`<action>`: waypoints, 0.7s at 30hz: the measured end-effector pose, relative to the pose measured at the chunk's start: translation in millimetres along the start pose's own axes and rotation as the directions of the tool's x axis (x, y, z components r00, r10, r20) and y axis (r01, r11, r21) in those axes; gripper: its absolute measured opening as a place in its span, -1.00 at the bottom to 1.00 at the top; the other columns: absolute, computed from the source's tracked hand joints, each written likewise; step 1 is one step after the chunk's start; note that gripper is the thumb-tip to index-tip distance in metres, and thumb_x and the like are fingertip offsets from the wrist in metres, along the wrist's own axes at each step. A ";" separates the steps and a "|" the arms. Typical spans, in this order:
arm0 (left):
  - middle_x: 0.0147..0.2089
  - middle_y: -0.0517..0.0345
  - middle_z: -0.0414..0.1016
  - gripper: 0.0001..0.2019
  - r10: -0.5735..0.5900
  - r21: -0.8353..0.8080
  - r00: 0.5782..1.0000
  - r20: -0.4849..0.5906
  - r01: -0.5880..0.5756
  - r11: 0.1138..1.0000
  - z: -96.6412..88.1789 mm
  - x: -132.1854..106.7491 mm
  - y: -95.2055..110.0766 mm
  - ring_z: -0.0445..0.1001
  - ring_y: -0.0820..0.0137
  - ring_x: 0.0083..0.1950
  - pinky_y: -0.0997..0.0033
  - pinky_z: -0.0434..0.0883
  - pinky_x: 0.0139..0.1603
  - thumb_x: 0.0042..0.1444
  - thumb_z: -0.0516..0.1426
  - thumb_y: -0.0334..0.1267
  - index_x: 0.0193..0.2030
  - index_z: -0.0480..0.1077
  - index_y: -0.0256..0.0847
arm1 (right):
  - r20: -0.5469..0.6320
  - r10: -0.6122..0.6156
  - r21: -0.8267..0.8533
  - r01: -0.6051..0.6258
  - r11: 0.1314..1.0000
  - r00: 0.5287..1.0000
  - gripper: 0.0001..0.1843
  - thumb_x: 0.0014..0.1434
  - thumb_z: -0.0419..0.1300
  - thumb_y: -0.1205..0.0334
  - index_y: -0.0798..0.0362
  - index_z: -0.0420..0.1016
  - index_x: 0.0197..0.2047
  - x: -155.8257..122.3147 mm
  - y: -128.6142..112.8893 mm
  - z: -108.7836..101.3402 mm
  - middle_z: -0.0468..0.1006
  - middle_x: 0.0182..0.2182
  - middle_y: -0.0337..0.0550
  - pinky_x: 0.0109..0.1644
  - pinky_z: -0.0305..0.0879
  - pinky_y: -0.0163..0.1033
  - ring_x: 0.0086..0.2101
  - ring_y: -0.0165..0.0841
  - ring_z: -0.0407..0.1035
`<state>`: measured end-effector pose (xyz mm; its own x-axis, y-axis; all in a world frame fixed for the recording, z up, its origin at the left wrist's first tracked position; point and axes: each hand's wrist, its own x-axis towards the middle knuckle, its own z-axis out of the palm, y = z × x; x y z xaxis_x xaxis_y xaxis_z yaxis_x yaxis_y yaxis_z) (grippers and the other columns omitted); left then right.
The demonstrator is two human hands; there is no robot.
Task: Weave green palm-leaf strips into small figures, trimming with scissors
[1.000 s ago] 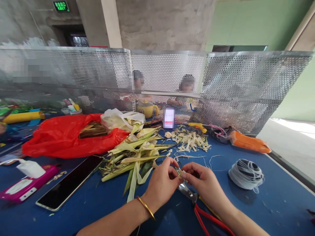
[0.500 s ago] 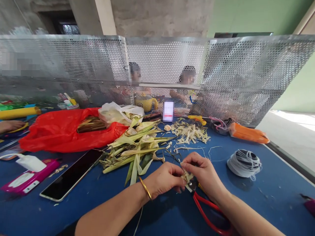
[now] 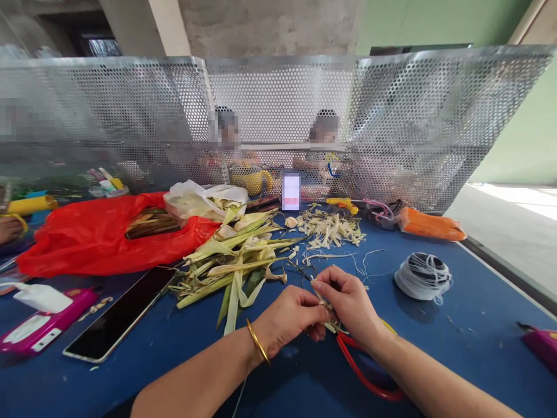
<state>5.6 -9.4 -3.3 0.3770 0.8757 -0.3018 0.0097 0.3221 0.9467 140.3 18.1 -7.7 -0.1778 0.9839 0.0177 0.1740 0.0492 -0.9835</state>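
Head cam, we see L hand (image 3: 289, 319) & R hand (image 3: 348, 302) fingertip to fingertip, both pinched tight on small leaf strip (image 3: 326, 306) betw. them, low over table (image 3: 435, 348), scissors (image 3: 361, 371) under R wrist, leaf pile (image 3: 235, 261) just beyond L hand.

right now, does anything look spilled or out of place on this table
Trimmed leaf scraps lie strewn on the blue table beyond the right hand; stray threads trail beside them. Nothing looks damaged.

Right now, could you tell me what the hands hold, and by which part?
Left hand and right hand pinch a small leaf strip; which part is hidden.
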 end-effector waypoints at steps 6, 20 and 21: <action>-0.60 0.19 0.41 -0.79 0.015 -0.082 0.991 -0.136 -0.026 0.996 -5.8 1.1 7.5 0.35 0.50 -0.55 0.49 0.32 -0.44 -0.08 0.22 -0.17 -0.52 0.46 -0.31 | 0.061 -0.020 0.036 0.018 0.999 0.998 -0.66 -0.01 0.25 -0.05 0.09 0.45 -0.45 9.5 -6.3 -11.2 0.38 -0.56 -0.30 -0.39 0.15 -0.33 -0.50 -0.44 0.22; -0.59 0.20 0.40 -0.78 -0.045 -0.147 0.992 -0.116 0.027 0.989 -12.0 5.0 5.0 0.36 0.51 -0.56 0.49 0.36 -0.45 -0.11 0.28 -0.16 -0.50 0.48 -0.31 | -0.107 -0.289 -0.317 0.242 0.917 0.951 -0.76 0.15 0.12 0.08 0.06 0.43 -0.42 9.4 6.1 -15.0 0.45 -0.51 -0.22 -0.35 0.23 -0.27 -0.44 -0.35 0.32; -0.57 0.18 0.42 -0.78 -0.058 -0.190 0.988 -0.140 0.030 0.981 -13.2 5.5 5.5 0.38 0.50 -0.55 0.48 0.37 -0.42 -0.11 0.29 -0.16 -0.49 0.48 -0.31 | -0.108 -0.400 -0.399 0.329 0.856 0.910 -0.79 0.19 0.11 0.11 0.05 0.46 -0.33 7.8 3.6 -17.1 0.49 -0.42 -0.18 -0.29 0.26 -0.25 -0.37 -0.32 0.36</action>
<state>-4.5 1.9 -1.2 0.2425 0.8973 -0.3689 -0.1553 0.4112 0.8982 156.1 28.9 -8.1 -0.1265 0.8944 0.4291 0.4772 0.4341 -0.7641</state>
